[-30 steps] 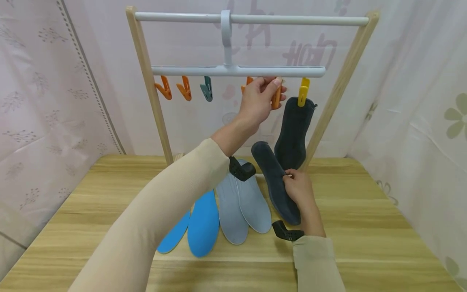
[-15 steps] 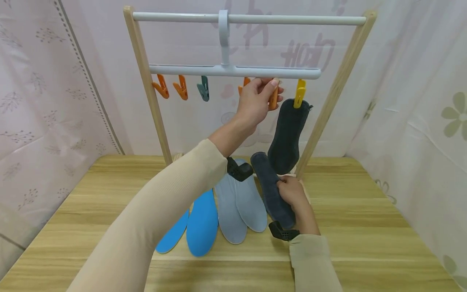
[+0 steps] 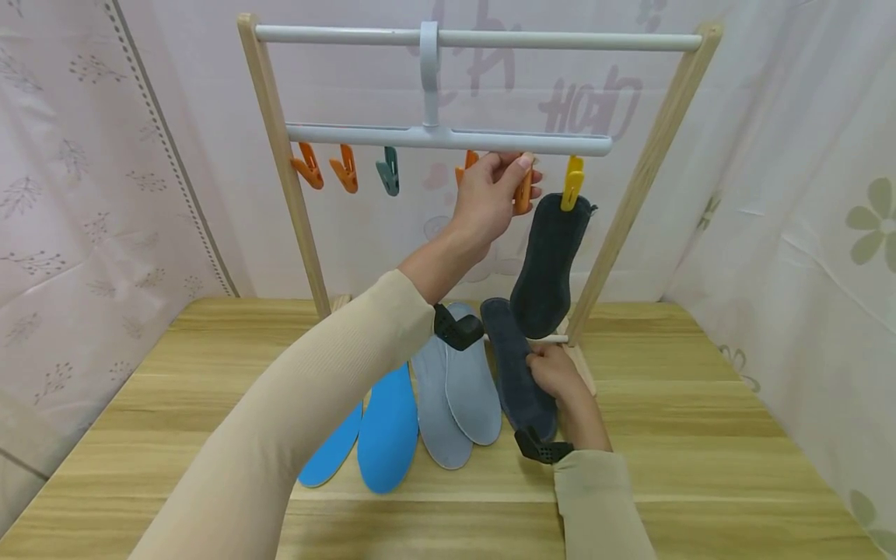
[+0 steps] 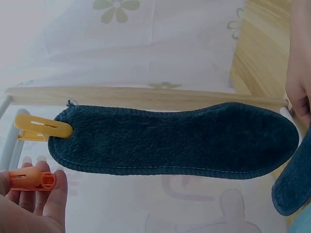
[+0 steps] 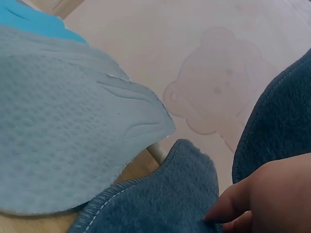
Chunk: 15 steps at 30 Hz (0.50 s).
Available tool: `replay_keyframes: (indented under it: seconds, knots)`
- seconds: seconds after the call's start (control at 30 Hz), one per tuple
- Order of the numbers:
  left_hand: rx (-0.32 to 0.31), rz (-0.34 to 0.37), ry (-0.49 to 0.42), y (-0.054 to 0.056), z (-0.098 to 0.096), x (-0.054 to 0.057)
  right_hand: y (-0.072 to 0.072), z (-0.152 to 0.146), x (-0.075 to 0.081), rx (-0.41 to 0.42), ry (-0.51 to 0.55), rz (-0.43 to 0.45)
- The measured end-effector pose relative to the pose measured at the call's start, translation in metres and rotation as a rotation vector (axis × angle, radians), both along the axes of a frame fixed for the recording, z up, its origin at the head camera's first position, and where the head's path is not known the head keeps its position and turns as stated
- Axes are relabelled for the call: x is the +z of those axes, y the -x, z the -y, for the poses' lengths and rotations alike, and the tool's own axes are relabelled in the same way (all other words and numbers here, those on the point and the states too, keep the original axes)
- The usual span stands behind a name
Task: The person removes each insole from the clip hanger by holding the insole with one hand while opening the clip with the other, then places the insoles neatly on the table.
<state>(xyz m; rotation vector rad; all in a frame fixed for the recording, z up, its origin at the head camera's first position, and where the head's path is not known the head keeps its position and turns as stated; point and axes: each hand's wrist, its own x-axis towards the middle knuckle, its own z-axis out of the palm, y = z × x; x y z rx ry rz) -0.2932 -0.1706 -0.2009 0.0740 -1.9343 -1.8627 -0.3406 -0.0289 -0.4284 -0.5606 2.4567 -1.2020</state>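
Note:
My left hand (image 3: 485,198) pinches an orange clothespin (image 3: 523,194) just below the grey hanger bar. My right hand (image 3: 560,375) grips the edge of a dark blue fleecy insole (image 3: 514,365) low over the table, beside the grey insoles. Its mate, another dark insole (image 3: 549,268), hangs from a yellow clothespin (image 3: 572,185) at the hanger's right end. The left wrist view shows this hanging insole (image 4: 170,141) whole, with the orange clothespin (image 4: 31,179) in the left fingers. In the right wrist view, thumb and finger pinch the held insole (image 5: 165,194).
A grey hanger (image 3: 364,134) hangs on the white rod (image 3: 574,39) of a wooden stand (image 3: 633,198). Orange clothespins (image 3: 348,169) and a green clothespin (image 3: 389,171) dangle to the left. Two grey insoles (image 3: 472,389) and two blue insoles (image 3: 388,435) lie on the table (image 3: 700,467).
My right hand has lowered the dark insole toward the table, bringing it slightly left. The hanging insole and its yellow clothespin have swung a little left. My left hand keeps its hold.

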Motion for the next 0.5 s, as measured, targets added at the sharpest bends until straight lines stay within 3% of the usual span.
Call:
replay_keyframes:
  seconds: [0.27,0.5]
  knots:
    - [-0.002,-0.001,-0.01,-0.001,0.0,0.0,0.0,-0.004,0.009,0.033,-0.191,-0.155]
    - [-0.008,-0.001,-0.019,-0.001,0.0,-0.001,-0.003,-0.007,0.015,0.037,-0.255,-0.162]
